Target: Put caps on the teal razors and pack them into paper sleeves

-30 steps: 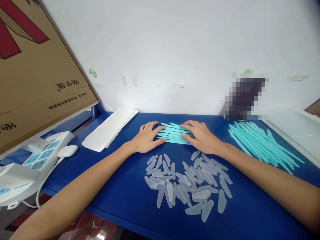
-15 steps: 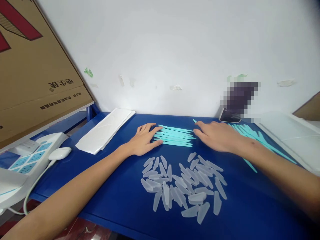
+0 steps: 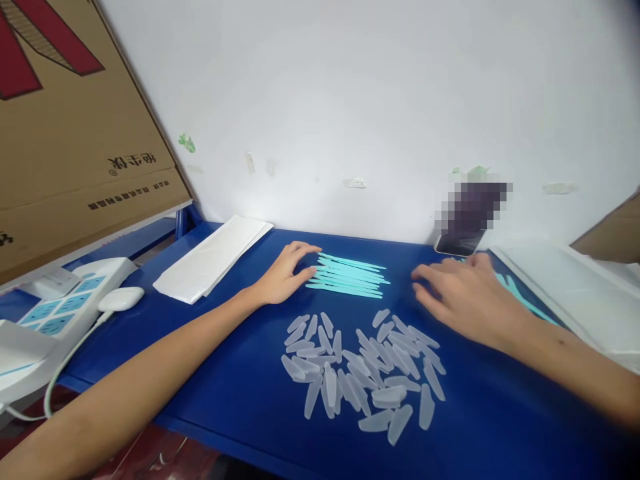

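A row of thin turquoise sticks (image 3: pixel 350 275) lies side by side on the blue table. At its left end my left hand (image 3: pixel 286 273) rests with thumb and fingers apart, the tips by the stick ends, not gripping them. To the right of the row my right hand (image 3: pixel 457 297) hovers low with bent, spread fingers; I see nothing between them. Behind and partly under it in view lie more turquoise sticks (image 3: pixel 525 300), mostly hidden by the hand. Nearer me are many loose, frosted, blade-shaped plastic pieces (image 3: pixel 397 423), spread over one another.
White flat sheets (image 3: pixel 210 260) lie at the back left, with a power strip (image 3: pixel 85 300) and white plug beside the table. A phone (image 3: pixel 457 241) leans on the wall. On the right is a translucent tray or bag (image 3: pixel 565 287); a cardboard box (image 3: pixel 75 147) stands left.
My right hand has moved right, away from the turquoise row towards the other sticks. My left hand has drawn slightly left, its fingers less over the row. The view has shifted a little.
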Available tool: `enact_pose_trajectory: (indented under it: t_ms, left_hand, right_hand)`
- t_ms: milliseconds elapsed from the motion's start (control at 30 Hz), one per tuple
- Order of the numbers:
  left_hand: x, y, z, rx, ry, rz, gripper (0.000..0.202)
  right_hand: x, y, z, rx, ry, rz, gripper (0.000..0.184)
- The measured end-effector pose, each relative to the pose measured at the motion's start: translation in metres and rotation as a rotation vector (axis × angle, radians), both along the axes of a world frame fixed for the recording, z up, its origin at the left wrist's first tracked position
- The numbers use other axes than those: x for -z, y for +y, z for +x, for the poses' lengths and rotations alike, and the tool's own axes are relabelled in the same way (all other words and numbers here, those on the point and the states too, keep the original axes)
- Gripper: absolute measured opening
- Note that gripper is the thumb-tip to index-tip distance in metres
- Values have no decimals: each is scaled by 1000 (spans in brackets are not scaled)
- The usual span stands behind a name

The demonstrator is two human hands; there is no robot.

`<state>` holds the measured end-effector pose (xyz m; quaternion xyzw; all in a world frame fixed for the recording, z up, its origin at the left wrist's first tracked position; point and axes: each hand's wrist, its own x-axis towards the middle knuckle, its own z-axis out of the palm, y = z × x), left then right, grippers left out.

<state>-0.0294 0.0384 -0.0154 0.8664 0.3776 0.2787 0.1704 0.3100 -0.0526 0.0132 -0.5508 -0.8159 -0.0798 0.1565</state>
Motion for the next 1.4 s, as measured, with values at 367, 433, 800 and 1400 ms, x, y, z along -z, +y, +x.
enact_pose_trajectory:
  t_ms: [367,433,800,1400]
  left_hand:
    - [-4,-12,2,160,101,113,18]
    - [-2,-11,3,162,139,114,21]
    - [0,-5,4,148,204,86,32]
    - [-27,-40,15,428,372,208,31]
  right_hand:
    - [22,38,-48,-219,315,-195,26]
    - [28,38,-44,-257,293,-162,24]
    - [35,37,-41,-268,273,-114,24]
    - [35,31,-41,-286,321,-187,23]
